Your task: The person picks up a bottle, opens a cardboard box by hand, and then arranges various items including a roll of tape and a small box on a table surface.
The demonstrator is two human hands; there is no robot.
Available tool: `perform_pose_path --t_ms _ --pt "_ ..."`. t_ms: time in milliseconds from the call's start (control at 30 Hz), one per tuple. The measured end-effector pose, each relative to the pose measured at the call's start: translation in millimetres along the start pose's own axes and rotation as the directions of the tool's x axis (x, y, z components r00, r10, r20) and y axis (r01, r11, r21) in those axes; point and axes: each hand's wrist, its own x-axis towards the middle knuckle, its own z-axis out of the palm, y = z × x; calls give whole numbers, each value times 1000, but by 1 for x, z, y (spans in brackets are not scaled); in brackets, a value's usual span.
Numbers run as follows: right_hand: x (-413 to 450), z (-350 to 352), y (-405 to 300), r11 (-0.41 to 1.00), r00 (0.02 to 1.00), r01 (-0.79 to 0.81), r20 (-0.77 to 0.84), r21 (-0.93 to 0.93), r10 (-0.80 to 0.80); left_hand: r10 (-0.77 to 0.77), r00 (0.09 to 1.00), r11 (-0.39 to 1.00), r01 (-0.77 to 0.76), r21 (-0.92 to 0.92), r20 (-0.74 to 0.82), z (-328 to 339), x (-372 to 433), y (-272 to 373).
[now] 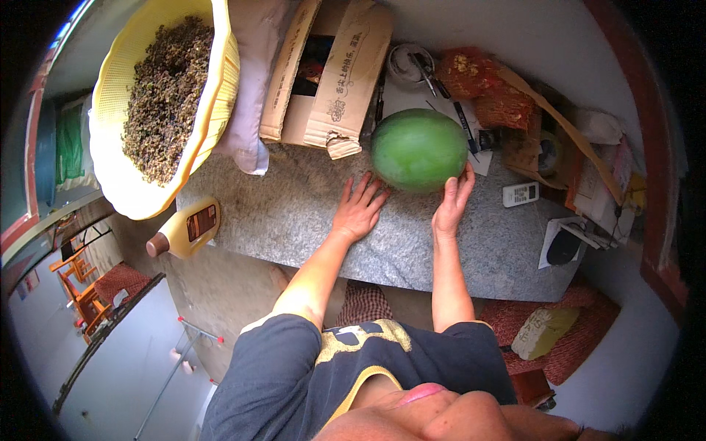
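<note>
A large green watermelon [419, 150] sits on the grey speckled tabletop [287, 220]. My right hand [455, 203] touches its lower right side with the fingers upright against the rind. Just left of the melon, my left hand [361, 208] rests palm down on the tabletop, fingers spread, holding nothing. Its fingertips come close to the melon's lower left edge; whether they touch it I cannot tell.
Behind stand an opened cardboard box [345, 82], red mesh bags [485, 82] and a small bowl [411, 63]. A white remote control [520, 194] lies right. At left are a yellow basket [226, 105] of dried plant matter and a brown-capped bottle [190, 229].
</note>
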Motion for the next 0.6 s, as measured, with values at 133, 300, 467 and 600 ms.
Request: perform_pose_path --t_ms 133,300,467,600 --pt "8 -14 14 996 997 -74 -26 59 75 -22 1000 1000 22 -6 -14 3 -2 -2" --pt "14 -8 -9 999 999 1 32 39 -2 5 1000 998 -4 -56 19 8 -7 -7" --pt "18 27 -64 772 878 460 93 -437 -470 -5 1000 999 6 -44 15 8 -11 -15" --pt "29 82 -125 725 730 647 466 -237 -500 29 1000 996 -29 -86 -1 11 -9 -8"
